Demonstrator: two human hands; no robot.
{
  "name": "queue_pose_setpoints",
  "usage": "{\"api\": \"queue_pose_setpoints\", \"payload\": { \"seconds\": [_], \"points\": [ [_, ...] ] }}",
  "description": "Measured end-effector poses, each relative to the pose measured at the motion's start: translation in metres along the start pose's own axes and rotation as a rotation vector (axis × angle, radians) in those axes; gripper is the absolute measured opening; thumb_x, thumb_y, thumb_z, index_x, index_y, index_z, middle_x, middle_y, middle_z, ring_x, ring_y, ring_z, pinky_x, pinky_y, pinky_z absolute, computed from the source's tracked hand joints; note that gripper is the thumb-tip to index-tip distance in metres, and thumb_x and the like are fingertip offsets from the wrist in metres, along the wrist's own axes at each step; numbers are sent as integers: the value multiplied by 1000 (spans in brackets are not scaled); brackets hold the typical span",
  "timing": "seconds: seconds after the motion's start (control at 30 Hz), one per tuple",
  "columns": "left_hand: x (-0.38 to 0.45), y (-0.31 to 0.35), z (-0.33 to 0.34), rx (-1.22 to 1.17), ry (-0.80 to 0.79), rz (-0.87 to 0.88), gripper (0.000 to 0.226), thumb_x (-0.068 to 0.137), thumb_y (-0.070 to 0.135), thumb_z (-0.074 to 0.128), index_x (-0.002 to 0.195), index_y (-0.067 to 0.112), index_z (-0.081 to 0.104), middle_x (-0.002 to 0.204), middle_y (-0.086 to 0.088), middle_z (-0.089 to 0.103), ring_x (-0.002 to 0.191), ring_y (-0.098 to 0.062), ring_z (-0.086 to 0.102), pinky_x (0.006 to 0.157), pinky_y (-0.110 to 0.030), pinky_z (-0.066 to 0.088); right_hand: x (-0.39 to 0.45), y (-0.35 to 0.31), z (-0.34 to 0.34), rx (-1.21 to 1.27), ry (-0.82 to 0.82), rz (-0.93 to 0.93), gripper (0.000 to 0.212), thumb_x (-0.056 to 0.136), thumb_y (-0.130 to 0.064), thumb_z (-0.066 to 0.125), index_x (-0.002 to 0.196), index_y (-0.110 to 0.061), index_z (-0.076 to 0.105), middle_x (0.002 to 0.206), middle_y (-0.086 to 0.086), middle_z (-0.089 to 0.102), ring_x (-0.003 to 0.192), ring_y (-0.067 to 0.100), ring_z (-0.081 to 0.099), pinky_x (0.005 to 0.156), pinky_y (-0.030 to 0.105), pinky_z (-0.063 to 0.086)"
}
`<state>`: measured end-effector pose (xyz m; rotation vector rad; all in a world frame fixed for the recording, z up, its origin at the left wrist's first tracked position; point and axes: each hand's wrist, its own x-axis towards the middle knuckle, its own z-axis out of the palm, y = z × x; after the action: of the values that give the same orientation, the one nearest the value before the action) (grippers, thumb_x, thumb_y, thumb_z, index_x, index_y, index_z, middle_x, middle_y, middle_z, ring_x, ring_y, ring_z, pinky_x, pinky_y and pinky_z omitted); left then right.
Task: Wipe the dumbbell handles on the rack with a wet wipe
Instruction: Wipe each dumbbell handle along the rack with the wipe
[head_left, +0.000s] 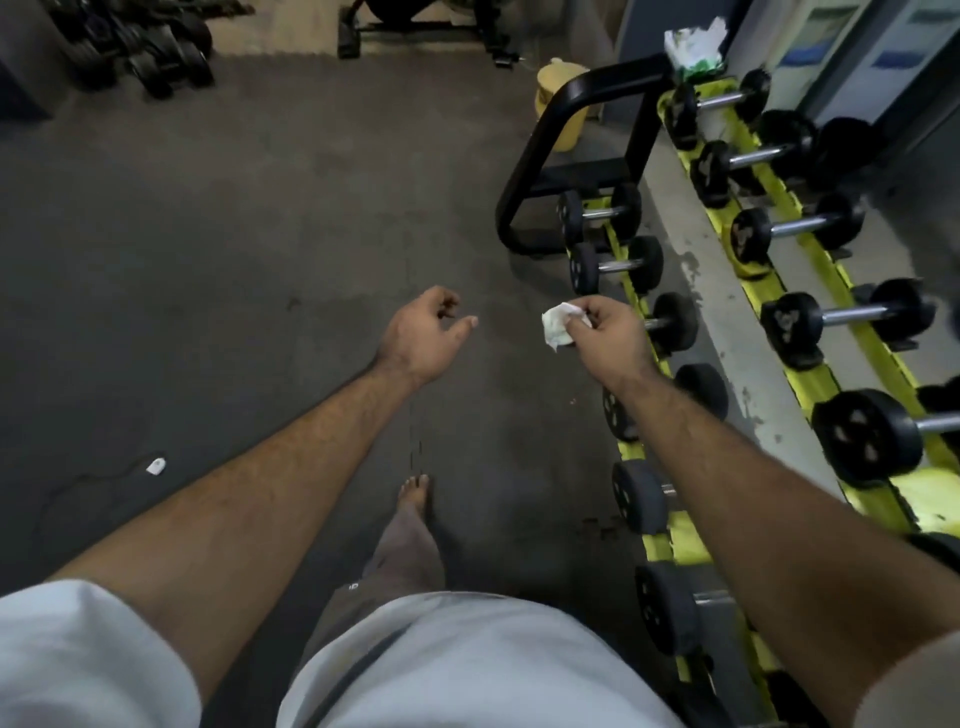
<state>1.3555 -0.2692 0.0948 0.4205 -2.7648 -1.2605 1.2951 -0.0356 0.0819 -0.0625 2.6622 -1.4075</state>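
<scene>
A crumpled wipe (558, 325) is pinched between the thumb and fingertips of the right hand (605, 332), which is held out over the floor (234, 249) just left of the lower tier of the rack (631, 280). The left hand (423, 332) is held loosely curled and clamped on nothing, well apart from the rack.

The dumbbells are laid in two rows on yellow rails, lower tier nearer, upper tier farther right. Each handle's long axis is seen running roughly left to right, across the rails, while the rows themselves run away from the person. The nearest bare handle (657, 325) lies just right of the right hand, partly hidden behind its knuckles; the one beyond it (615, 266) is seen a little farther up the row. Upper-tier handles, such as that at mid-row (854, 313), lie well to the right.

The right hand is judged the nearer by far, so a short move rightward and down would be needed, with the wipe wrapped round the handle and drawn along its axis between the two heads. A pack (696, 47) is seen on the rack's far end.
</scene>
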Motion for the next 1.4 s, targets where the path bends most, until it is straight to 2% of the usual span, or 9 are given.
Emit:
{"api": "queue_pose_setpoints", "payload": {
  "seconds": [0.1, 0.2, 0.37, 0.53, 0.73, 0.9, 1.1, 1.27, 1.4],
  "points": [
    [82, -9, -3, -1, -58, 24, 38, 91, 33, 68, 120, 10, 62, 116, -2, 66, 110, -17, 60, 85, -18, 38, 63, -15, 16, -24, 56, 46, 19, 79, -41, 58, 87, -32, 73, 85, -10, 75, 85, 15, 71, 79, 43, 59],
    [158, -8, -7, 56, -153, 89, 40, 92, 34, 67, 125, 11, 62, 126, -4, 65, 118, -20, 58, 92, -19, 38, 121, -38, 26, -31, 137, 105, 13, 89, -27, 62, 94, -26, 74, 86, -7, 71, 86, 18, 68, 74, 30, 53],
    [272, 9, 4, 120, -262, 169, 45, 92, 37, 67, 129, 13, 60, 131, -5, 63, 122, -23, 57, 99, -29, 43, 208, -50, 30, -33, 220, 185, 18, 92, -18, 59, 102, -24, 73, 91, -5, 69, 87, 17, 64, 75, 27, 50],
    [369, 30, 40, 143, -334, 208, 45, 92, 36, 67, 130, 13, 60, 133, -5, 61, 123, -22, 55, 99, -27, 41, 298, -34, 28, 12, 225, 240, 25, 92, -10, 56, 104, -25, 73, 95, -5, 70, 91, 15, 65, 67, 19, 47],
    [481, 61, 106, 199, -447, 214, 50, 91, 37, 68, 133, 12, 56, 135, -6, 59, 125, -23, 53, 102, -29, 42, 422, 13, 15, 113, 230, 410, 11, 86, -27, 61, 84, -34, 68, 91, -4, 73, 88, 26, 70, 81, 50, 60],
    [561, 98, 154, 236, -500, 226, 50, 90, 37, 67, 133, 15, 55, 136, -7, 58, 126, -26, 52, 101, -34, 43, 513, 30, -13, 94, 199, 473, 17, 92, -20, 63, 105, -19, 74, 94, -1, 72, 92, 23, 69, 84, 35, 57],
    [644, 105, 198, 284, -575, 210, 49, 91, 35, 66, 133, 15, 53, 137, -7, 56, 125, -28, 52, 96, -32, 42, 604, 65, -18, 14, 98, 492, 24, 89, -16, 61, 107, -23, 76, 101, 1, 75, 95, 22, 71, 87, 47, 59],
    [720, 90, 244, 353, -644, 209, 50, 92, 39, 62, 135, 16, 50, 136, -8, 55, 122, -30, 54, 93, -36, 45, 672, 80, -15, 27, 96, 559, 27, 95, -11, 57, 115, -18, 74, 112, 4, 72, 98, 16, 64, 89, 29, 52],
    [773, 76, 283, 431, -739, 253, 49, 93, 39, 61, 134, 15, 50, 134, -11, 56, 121, -32, 55, 92, -36, 45, 723, 102, -6, -46, 58, 586, 18, 93, -15, 60, 104, -15, 74, 102, 8, 71, 94, 21, 63, 85, 34, 52]
  ]
}}
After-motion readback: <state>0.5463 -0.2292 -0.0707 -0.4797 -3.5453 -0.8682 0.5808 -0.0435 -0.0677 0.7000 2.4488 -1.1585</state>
